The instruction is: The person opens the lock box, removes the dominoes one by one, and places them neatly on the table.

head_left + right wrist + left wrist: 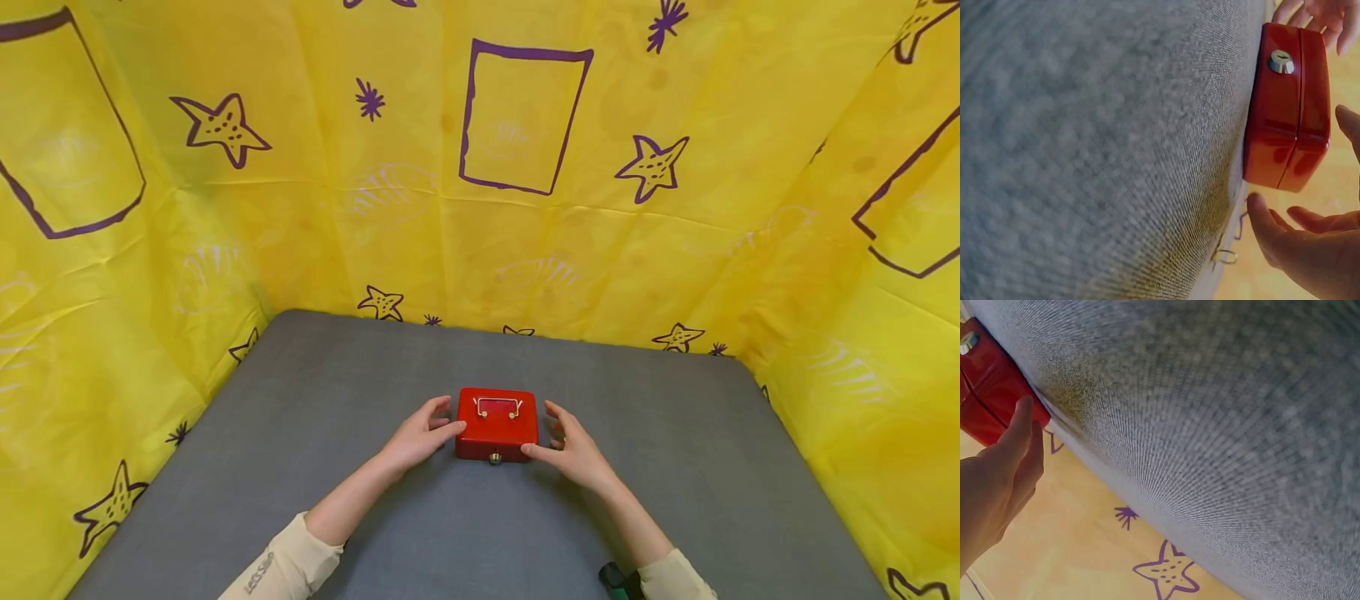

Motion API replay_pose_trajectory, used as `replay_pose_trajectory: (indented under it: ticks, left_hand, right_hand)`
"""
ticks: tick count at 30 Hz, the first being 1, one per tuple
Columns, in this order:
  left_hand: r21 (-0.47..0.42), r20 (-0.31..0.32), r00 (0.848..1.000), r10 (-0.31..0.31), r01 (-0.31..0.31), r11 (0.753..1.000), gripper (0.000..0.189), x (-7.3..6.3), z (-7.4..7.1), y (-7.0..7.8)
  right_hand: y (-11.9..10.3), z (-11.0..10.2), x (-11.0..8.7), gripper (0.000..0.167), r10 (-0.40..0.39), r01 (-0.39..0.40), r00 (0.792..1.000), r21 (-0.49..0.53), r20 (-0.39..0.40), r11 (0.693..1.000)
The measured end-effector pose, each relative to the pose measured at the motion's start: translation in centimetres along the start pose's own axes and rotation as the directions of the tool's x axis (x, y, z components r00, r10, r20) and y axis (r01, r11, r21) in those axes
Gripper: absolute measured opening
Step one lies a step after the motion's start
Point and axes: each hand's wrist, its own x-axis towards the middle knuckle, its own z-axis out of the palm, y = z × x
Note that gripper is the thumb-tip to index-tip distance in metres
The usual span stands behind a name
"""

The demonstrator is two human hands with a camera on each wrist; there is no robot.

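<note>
A red metal cash box [480, 433] sits on the grey table with its lid down. A thin wire handle [498, 402] lies on top, and a silver key lock [1281, 61] juts from the front face. At the box's left side is my left hand [418, 435], fingers loosely bent, thumb by the front left edge. My right hand [581, 454] is at the other side, its thumb by the front right corner. A gap shows between the right fingers and the box in the right wrist view. Whether either thumb touches the box, I cannot tell.
Grey cloth covers the table [360, 375]. Yellow fabric walls [420, 242] with purple starfish and frame drawings stand behind and on both sides. A dark green band [618, 581] shows by the right sleeve.
</note>
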Motion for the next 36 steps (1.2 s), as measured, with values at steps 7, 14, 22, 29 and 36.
replay_pose_trajectory:
  ticks: [7, 14, 22, 29, 36]
  left_hand:
    - [-0.038, 0.025, 0.999, 0.02, -0.02, 0.999, 0.065, -0.1, 0.3, -0.2]
    - [-0.06, 0.049, 0.998, 0.044, -0.041, 0.997, 0.064, -0.2, 0.6, -0.4]
    - [-0.039, 0.045, 0.998, 0.036, -0.034, 0.999, 0.066, 0.0, 0.8, -0.4]
    - [-0.03, 0.043, 0.998, 0.036, -0.035, 0.999, 0.066, 0.0, 0.9, -0.3]
    - [0.013, 0.068, 0.996, 0.066, -0.067, 0.998, 0.074, 0.0, 0.8, -0.3]
  right_hand:
    - [-0.2, 0.5, 0.0, 0.086, 0.002, -0.002, 1.0, 0.014, 0.028, 1.0]
    - [-0.4, 1.0, 0.2, 0.085, -0.005, 0.001, 0.999, 0.069, 0.049, 0.998]
    - [-0.3, 1.4, 0.5, 0.086, 0.035, -0.041, 0.998, 0.118, 0.052, 0.992]
    - [-0.3, 1.4, 0.6, 0.085, 0.036, -0.042, 0.998, 0.126, 0.049, 0.991]
    - [-0.2, 1.4, 0.6, 0.084, 0.024, -0.028, 0.999, 0.125, 0.038, 0.992]
